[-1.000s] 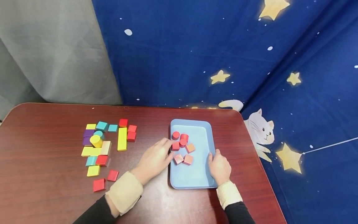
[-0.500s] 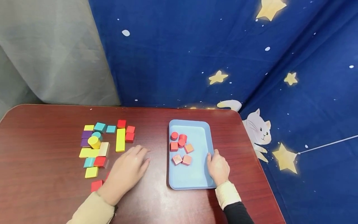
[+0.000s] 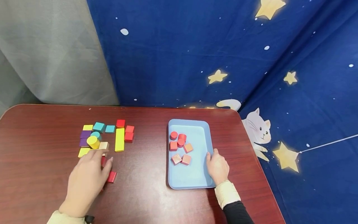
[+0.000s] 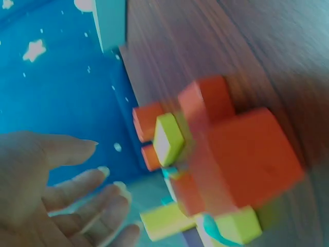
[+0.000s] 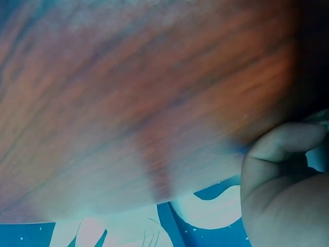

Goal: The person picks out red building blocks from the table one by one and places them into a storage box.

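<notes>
My left hand point(image 3: 85, 180) is over the near side of the left-hand block group, hiding some of it. Its fingers are apart with nothing between them in the left wrist view, where a large red block point(image 4: 257, 159) lies beside the fingers. Close to the thumb is a red block point(image 3: 111, 177); another red block point(image 3: 103, 160) shows partly behind the hand. My right hand point(image 3: 218, 168) grips the right rim of a blue tray point(image 3: 193, 179), thumb inside. Several red and orange-red blocks lie in the tray, among them a cube point(image 3: 173, 146) and a cylinder point(image 3: 174, 135).
Left on the brown table point(image 3: 145, 199) lie a yellow cylinder point(image 3: 93, 142), a long yellow block point(image 3: 119, 140), a teal block point(image 3: 99, 127), purple blocks point(image 3: 85, 134) and a red block point(image 3: 129, 137). A blue starry curtain point(image 3: 167, 62) hangs behind the table.
My left hand has moved left from the tray's left edge to the block group. The blocks in the tray and my right hand's grip on its rim look unchanged.
</notes>
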`<state>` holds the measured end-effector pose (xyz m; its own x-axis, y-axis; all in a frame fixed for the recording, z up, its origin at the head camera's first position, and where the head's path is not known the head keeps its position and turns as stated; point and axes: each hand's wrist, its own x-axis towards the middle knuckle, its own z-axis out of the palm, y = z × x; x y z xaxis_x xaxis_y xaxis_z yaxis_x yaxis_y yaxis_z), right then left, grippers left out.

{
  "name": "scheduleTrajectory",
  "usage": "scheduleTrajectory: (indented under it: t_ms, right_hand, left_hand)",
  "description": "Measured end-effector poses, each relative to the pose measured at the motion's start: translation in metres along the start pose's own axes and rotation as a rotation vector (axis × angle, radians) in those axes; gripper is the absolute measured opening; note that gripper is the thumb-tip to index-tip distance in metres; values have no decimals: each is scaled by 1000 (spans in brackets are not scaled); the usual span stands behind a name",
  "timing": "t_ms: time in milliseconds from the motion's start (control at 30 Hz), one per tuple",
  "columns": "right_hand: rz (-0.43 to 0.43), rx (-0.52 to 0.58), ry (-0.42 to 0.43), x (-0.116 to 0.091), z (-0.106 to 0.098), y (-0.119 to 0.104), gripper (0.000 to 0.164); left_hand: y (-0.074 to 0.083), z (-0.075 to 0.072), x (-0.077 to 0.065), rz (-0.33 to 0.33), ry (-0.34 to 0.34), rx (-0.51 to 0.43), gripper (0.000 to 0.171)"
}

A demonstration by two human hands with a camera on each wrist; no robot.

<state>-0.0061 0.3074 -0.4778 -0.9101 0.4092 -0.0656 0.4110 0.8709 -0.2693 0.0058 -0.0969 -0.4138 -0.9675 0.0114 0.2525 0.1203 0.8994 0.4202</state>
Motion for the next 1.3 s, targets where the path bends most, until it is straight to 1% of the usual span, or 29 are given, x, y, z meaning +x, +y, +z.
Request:
scheduleTrajectory:
  t_ms: [67,133,200,233,367,600,767,933,1167,1300]
  right_hand:
    - [4,-1,-1,0,0,0,49]
    - [4,-1,-6,0,0,0,50]
    - [3,-2,-10,0,-1,0,50]
    - [4,-2,-11,0,-1,1,50]
    - [4,-1,-12,0,0,1,49]
    - [-2,-1,-5,0,1,2,48]
    - [-3,-2,-2,0,2,2,47]
    - [-5,-4,-4,0,1,1,47]
    - [-3,3,0,0,0,0,47]
    - [-6,8,7,0,0,-1,49]
  left_hand:
    - [-8,-2,-2,-79,-37,17,43]
    - [-14,-3,-5,-136,-67,31,46]
    - [-21,-3,-7,-171,-80,37,46]
    - [-23,-3,-7,-177,-75,36,45]
    - [-31,-1,-11,-184,-75,36,44]
    - [-38,9,-13,-182,-122,-6,52]
    - [-41,15,-11,-199,-166,-10,58]
    - [-40,17,-9,-206,-190,-16,58]
    - [-36,23,-7,-186,-176,-4,56]
    - [-36,27,-6,-148,-154,-1,53]
